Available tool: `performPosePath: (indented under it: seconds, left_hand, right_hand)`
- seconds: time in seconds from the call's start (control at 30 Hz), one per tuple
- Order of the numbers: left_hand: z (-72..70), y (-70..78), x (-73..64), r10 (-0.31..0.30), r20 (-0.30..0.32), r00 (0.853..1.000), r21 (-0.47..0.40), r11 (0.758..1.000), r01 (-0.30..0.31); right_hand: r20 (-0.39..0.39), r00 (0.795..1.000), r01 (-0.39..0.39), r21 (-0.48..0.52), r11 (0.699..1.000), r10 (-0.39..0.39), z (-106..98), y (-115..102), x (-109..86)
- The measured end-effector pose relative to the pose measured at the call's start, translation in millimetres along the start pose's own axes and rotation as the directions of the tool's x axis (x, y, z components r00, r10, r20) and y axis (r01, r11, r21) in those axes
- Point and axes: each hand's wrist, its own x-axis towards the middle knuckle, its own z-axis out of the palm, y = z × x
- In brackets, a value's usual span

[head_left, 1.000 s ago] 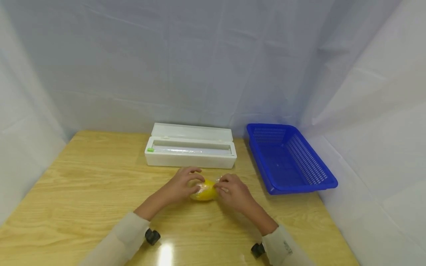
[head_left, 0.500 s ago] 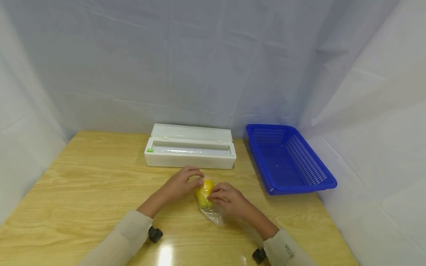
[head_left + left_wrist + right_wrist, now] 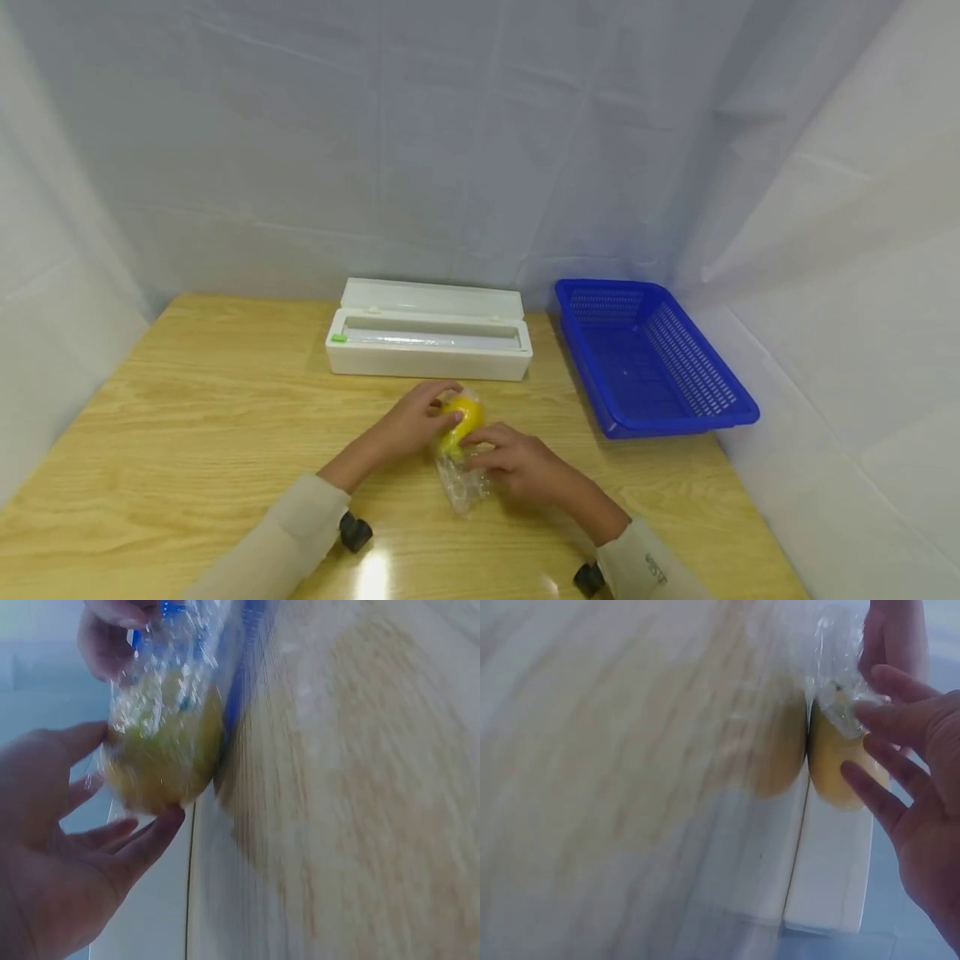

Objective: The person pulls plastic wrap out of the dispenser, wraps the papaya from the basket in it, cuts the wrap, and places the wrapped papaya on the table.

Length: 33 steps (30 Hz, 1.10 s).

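A yellow, rounded fruit [image 3: 467, 417] wrapped in clear plastic film lies on the wooden table [image 3: 225, 433]. The loose film end [image 3: 459, 487] trails toward the person. My left hand [image 3: 412, 421] holds the fruit from the left, thumb and fingers around its side; the left wrist view shows its fingertips on the wrapped fruit [image 3: 169, 765]. From the right, my right hand [image 3: 525, 467] touches the fruit and film where the loose end begins. In the right wrist view its fingers [image 3: 877, 795] are spread and fairly straight against the fruit.
Behind the hands stands a white box [image 3: 427, 362] with its lid up, a roll of film [image 3: 435, 338] inside and a green slider [image 3: 339, 338] at its left end. A blue plastic basket [image 3: 637, 375] is at the back right. White sheeting surrounds the table.
The fruit has turned from lying crosswise to lengthwise, its loose film end swinging toward the person. My right hand has come nearer the person, off the fruit's right end.
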Motion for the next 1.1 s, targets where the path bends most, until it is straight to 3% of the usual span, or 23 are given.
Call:
performPosePath:
  seconds: [0.2,0.3,0.43,0.53,0.7,0.9,1.0,1.1]
  left_hand:
    - [-0.2,-0.1,4.4,0.008,-0.120,0.993,0.053,0.999,-0.002]
    - [0.0,-0.2,5.5,-0.004,-0.169,0.986,0.073,0.997,0.016]
    - [2.3,1.4,5.3,-0.017,-0.198,0.980,0.095,0.995,0.036]
    - [3.6,3.4,4.4,0.000,-0.211,0.977,0.149,0.988,0.032]
    - [3.6,6.3,5.0,0.042,-0.211,0.977,0.253,0.967,0.013]
    - [5.3,7.7,8.8,0.070,-0.187,0.980,0.190,0.981,-0.034]
    - [6.9,6.8,10.4,0.075,-0.188,0.979,0.161,0.986,-0.045]
    - [8.1,5.6,10.8,0.065,-0.186,0.980,0.128,0.991,-0.041]
  right_hand:
    - [0.156,0.981,-0.105,-0.060,0.993,0.113,2,-8,2.5]
    - [0.177,0.970,-0.148,-0.108,0.983,0.166,6,-10,6.9]
    - [0.086,0.980,-0.171,-0.122,0.978,0.182,8,-13,11.8]
    - [-0.020,0.987,-0.160,-0.103,0.982,0.159,7,-14,14.6]
    - [-0.137,0.983,-0.140,-0.134,0.981,0.122,7,-14,23.1]
    - [-0.284,0.957,-0.129,-0.212,0.969,0.065,1,-10,39.7]
    - [-0.291,0.949,-0.188,-0.204,0.961,0.124,-1,-8,47.5]
    - [-0.257,0.933,-0.295,-0.153,0.943,0.251,-2,-7,53.4]
